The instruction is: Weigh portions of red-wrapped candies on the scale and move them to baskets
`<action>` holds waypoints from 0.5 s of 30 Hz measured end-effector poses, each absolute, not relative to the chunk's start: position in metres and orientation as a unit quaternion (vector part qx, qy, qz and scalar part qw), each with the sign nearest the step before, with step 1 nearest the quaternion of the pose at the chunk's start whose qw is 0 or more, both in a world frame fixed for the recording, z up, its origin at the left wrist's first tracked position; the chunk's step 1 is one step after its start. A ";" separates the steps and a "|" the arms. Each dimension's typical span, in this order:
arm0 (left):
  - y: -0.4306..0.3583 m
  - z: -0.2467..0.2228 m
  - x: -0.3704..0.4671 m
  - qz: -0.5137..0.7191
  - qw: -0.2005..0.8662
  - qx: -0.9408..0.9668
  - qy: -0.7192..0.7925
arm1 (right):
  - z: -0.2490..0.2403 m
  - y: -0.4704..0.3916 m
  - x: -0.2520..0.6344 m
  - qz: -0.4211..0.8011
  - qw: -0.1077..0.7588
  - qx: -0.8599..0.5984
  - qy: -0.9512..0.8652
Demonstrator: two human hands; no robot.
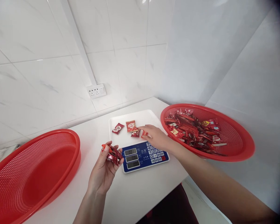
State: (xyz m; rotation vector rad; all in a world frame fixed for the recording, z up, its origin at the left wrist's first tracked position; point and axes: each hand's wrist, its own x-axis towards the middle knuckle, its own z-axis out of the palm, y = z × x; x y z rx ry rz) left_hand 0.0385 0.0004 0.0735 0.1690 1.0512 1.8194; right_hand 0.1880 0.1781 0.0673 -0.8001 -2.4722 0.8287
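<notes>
My left hand [105, 174] is closed around several small red wrapped packets [112, 154], held just left of a digital scale's blue keypad panel [143, 156]. Over the scale's white weighing tray [121, 120], my right hand [155, 136] reaches in with its fingers stretched out. Its fingertips are at the edge of a red-and-gold packet [131, 126]. Another red packet [144, 134] shows under its thumb; whether they touch I cannot tell. A dark red packet [118, 128] lies further left on the tray, and one more [135, 133] is partly hidden below the red-and-gold one.
On the right, a red perforated basket [243, 144] holds a heap of similar packets [191, 129]. A second red basket [48, 168] stands at the left. The white table [121, 189] meets a tiled wall with a power socket [96, 91].
</notes>
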 end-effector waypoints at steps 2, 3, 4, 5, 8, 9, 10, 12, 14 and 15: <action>-0.003 0.071 0.047 0.733 0.502 0.098 0.449 | 0.072 0.158 0.196 0.334 0.224 -0.262 -0.877; -0.005 0.069 0.053 0.717 0.512 0.118 0.457 | 0.074 0.146 0.201 0.374 0.216 -0.241 -0.869; -0.007 0.067 0.059 0.695 0.529 0.139 0.466 | 0.074 0.134 0.206 0.423 0.201 -0.222 -0.855; -0.009 0.064 0.065 0.666 0.551 0.162 0.475 | 0.074 0.122 0.211 0.464 0.185 -0.204 -0.842; -0.016 0.053 0.080 0.564 0.628 0.224 0.487 | 0.070 0.097 0.223 0.535 0.146 -0.177 -0.813; -0.017 0.049 0.083 0.536 0.652 0.237 0.480 | 0.069 0.092 0.226 0.547 0.137 -0.169 -0.808; -0.019 0.044 0.085 0.516 0.674 0.244 0.470 | 0.067 0.089 0.228 0.559 0.129 -0.158 -0.804; -0.021 0.036 0.087 0.489 0.711 0.245 0.442 | 0.064 0.089 0.232 0.583 0.110 -0.134 -0.794; -0.022 0.030 0.088 0.475 0.735 0.242 0.419 | 0.063 0.091 0.233 0.601 0.095 -0.118 -0.785; -0.022 0.029 0.088 0.473 0.741 0.243 0.411 | 0.063 0.092 0.234 0.603 0.092 -0.114 -0.784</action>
